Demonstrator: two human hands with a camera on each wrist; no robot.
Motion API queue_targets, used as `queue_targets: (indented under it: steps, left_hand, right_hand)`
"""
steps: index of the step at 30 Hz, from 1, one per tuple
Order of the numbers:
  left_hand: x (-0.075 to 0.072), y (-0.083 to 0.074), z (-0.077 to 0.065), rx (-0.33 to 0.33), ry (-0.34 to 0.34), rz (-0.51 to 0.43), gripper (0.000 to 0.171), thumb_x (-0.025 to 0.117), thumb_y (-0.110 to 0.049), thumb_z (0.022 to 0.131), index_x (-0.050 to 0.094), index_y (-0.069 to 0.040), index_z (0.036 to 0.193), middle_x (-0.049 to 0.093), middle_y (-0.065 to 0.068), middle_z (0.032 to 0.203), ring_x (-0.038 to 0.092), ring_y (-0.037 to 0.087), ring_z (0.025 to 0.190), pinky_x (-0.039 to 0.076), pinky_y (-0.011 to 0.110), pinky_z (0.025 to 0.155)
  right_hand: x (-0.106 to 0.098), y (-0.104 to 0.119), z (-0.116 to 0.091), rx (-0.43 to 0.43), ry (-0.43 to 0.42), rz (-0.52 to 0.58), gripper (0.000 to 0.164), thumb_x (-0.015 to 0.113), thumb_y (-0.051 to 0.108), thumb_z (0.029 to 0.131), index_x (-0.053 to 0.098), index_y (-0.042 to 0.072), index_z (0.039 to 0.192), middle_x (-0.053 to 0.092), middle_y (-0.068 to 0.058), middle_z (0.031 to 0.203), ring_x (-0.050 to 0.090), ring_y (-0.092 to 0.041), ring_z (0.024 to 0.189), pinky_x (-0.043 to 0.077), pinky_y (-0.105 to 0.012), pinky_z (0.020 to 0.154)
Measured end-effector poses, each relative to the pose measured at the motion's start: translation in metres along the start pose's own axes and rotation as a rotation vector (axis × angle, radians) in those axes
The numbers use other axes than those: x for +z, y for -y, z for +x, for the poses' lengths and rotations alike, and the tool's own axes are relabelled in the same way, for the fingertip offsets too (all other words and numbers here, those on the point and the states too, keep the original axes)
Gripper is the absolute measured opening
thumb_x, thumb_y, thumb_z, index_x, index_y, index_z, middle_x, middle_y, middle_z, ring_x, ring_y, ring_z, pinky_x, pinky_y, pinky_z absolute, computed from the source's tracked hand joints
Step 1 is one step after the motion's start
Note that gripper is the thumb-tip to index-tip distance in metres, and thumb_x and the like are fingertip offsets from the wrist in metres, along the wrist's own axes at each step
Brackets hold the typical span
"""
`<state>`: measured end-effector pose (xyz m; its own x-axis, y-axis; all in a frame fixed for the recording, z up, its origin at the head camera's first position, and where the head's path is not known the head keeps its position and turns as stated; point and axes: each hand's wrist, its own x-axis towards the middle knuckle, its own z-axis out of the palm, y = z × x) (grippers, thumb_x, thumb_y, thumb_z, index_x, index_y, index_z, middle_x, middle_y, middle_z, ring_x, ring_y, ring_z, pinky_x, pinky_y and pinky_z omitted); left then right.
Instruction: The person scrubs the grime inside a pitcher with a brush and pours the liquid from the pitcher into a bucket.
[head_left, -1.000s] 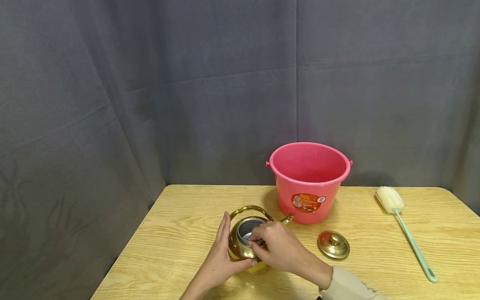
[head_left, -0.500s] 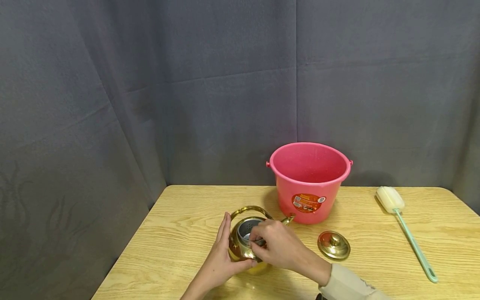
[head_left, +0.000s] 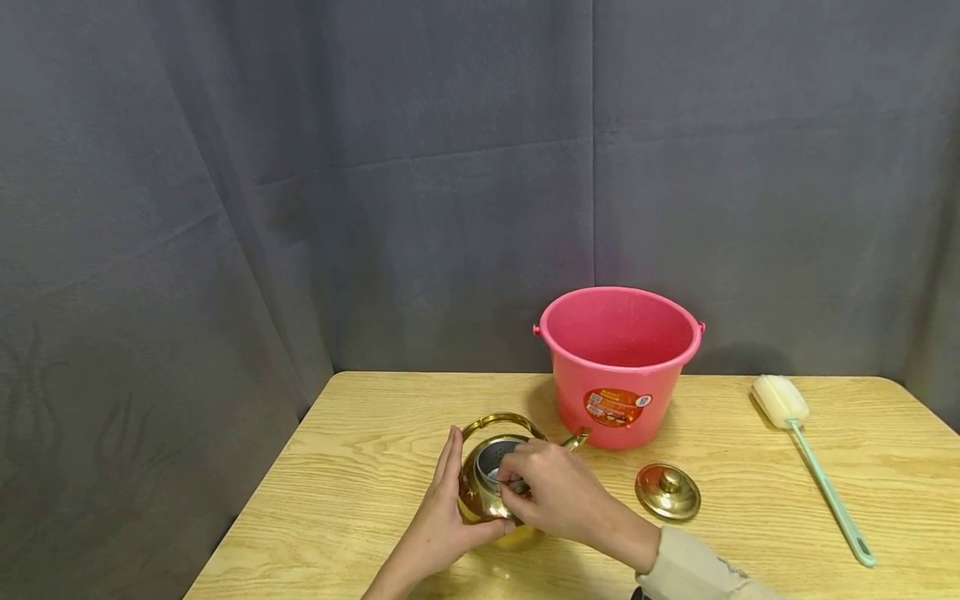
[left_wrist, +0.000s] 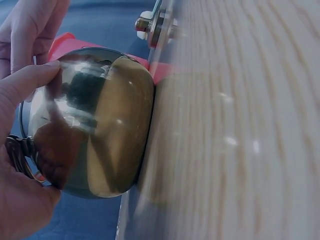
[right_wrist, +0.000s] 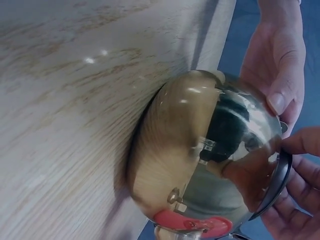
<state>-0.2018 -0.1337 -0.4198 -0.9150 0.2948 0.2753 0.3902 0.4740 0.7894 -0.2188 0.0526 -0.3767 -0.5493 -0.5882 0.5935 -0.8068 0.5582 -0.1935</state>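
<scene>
Gold kettle (head_left: 480,502) and person's hands, head view; clock positions are read from the kettle's centre. The kettle stands uncovered on the wood-grain table (head_left: 360,450), its arched handle (head_left: 504,417) at twelve o'clock and its spout (head_left: 577,440) pointing to two. The left hand (head_left: 442,521), at eight o'clock, holds the body between spread thumb and fingers, the thumb lying across the front. The right hand (head_left: 562,492), at three o'clock, has thumb and fingers pressed together at the mouth, pinching what appears to be the edge of the metal strainer (head_left: 491,461); the knuckles partly hide the grip. A pink bucket (head_left: 618,380) stands between one and two o'clock, behind the spout. The gold lid (head_left: 668,492) lies at three o'clock, knob upward; farther out in that direction lies a sponge brush (head_left: 822,483) with a green handle.
</scene>
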Motion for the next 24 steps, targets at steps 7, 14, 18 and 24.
queue_targets:
  steps: [7,14,18,24]
  left_hand:
    - [0.0015,0.0008,-0.0006,0.007,-0.015,0.014,0.118,0.077,-0.047,0.061,-0.009,-0.031,0.141,-0.006,-0.001,0.147,0.009,0.025,0.129,0.023,0.050,0.098]
    - [0.0012,-0.0008,-0.0009,-0.005,-0.025,0.017,0.118,0.079,-0.043,0.061,-0.007,-0.031,0.141,-0.004,-0.002,0.146,0.010,0.025,0.129,0.023,0.049,0.098]
    - [0.0011,-0.0016,-0.0011,-0.005,-0.028,0.023,0.118,0.079,-0.043,0.061,-0.007,-0.031,0.141,-0.003,-0.001,0.147,0.011,0.026,0.129,0.022,0.050,0.098]
    - [0.0004,-0.0014,-0.0007,-0.003,-0.016,0.004,0.117,0.078,-0.043,0.062,-0.007,-0.031,0.141,-0.004,0.001,0.147,0.012,0.027,0.129,0.024,0.048,0.097]
  right_hand:
    - [0.0006,-0.0012,-0.0010,-0.072,-0.038,-0.038,0.007,0.065,0.013,0.069,0.061,0.019,0.069,0.053,0.014,0.069,0.046,-0.002,0.066,0.041,-0.017,0.055]
    - [-0.0004,-0.0029,-0.0007,-0.119,-0.081,-0.060,0.005,0.065,0.014,0.070,0.062,0.019,0.070,0.055,0.012,0.071,0.047,-0.003,0.066,0.041,-0.019,0.057]
    - [-0.0022,-0.0027,-0.0004,-0.126,-0.099,-0.073,0.005,0.066,0.015,0.070,0.063,0.018,0.071,0.055,0.012,0.071,0.048,-0.004,0.067,0.043,-0.020,0.057]
    - [-0.0044,-0.0022,0.0010,-0.125,-0.104,-0.069,0.004,0.065,0.015,0.070,0.063,0.017,0.071,0.055,0.011,0.071,0.047,-0.004,0.067,0.043,-0.019,0.058]
